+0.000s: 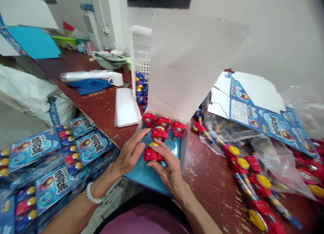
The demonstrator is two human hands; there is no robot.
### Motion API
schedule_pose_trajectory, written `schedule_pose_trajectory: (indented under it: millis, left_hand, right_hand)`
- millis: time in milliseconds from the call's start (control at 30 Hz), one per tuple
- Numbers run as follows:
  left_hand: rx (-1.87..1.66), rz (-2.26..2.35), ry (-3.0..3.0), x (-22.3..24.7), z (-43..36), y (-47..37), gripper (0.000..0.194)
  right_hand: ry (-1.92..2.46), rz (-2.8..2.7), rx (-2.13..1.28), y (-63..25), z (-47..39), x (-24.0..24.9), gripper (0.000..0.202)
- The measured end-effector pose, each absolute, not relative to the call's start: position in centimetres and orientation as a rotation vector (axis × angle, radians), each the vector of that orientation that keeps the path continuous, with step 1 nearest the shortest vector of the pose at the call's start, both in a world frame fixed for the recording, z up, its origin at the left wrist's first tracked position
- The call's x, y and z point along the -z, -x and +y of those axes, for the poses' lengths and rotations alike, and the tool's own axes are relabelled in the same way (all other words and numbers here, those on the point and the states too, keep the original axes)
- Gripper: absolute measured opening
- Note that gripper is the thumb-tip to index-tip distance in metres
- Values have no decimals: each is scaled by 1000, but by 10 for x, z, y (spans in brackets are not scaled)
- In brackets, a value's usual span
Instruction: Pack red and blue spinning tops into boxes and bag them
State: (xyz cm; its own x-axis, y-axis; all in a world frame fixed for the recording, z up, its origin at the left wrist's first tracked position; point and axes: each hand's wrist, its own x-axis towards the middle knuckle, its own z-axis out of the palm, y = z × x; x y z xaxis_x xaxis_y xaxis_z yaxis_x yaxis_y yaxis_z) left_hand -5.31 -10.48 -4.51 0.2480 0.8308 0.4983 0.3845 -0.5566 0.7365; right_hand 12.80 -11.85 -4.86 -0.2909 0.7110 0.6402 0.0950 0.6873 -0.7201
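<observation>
Blue printed packs (pixel 60 166), glossy, heaped at the far left over a white crate edge; each shows red and yellow toys behind plastic. Worn dark-red table (pixel 215 180), paint chipped.

Left hand (pixel 130 152): fingers loosely spread, palm down, fingertips resting on the near left edge of the open box (pixel 152 175), just beside the toy. White bead bracelet (pixel 92 195) on that wrist.

Red toy (pixel 152 154): shiny red plastic, chunky, with a yellow round cap on top. It sits low in the blue-lined box, in front of four like red toys (pixel 164 126) ranked along the back wall. White lid flap stands upright behind them.

Right hand (pixel 168 168): thumb and fingers pinching the red toy from its right side, knuckles toward camera.

Right of box: clear bags (pixel 273 166) with strung red-yellow toys (pixel 250 180), and flat blue-and-white cartons (pixel 258 109) leaning above them.
</observation>
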Motion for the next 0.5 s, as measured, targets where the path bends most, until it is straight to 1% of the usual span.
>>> schedule_pose_trajectory:
  millis: [100, 200, 267, 333, 400, 433, 500]
  left_hand:
    - [-1300, 1045, -2062, 47, -105, 54, 48]
    - [-1289, 1020, -2118, 47, -105, 54, 48]
    - [-1258, 1051, -2128, 45, -105, 54, 46]
    - [-1249, 1077, -2131, 42, -106, 53, 43]
    - [-1278, 1070, -2147, 39, -108, 52, 42]
    - [-1298, 1067, -2160, 38, -109, 51, 43]
    - [-1321, 1073, -2202, 34, -111, 49, 47]
  right_hand:
    - [701, -1908, -584, -127, -117, 41, 45]
    - [761, -2047, -462, -141, -118, 21, 56]
    - [835, -1984, -438, -167, -115, 12, 59]
    - [1002, -1817, -372, -211, -107, 11, 53]
    - [1329, -1742, -145, -266, -101, 20, 49]
    - [1466, -1741, 97, -295, -100, 28, 57]
    - [1783, -1707, 442, -345, -108, 46, 73]
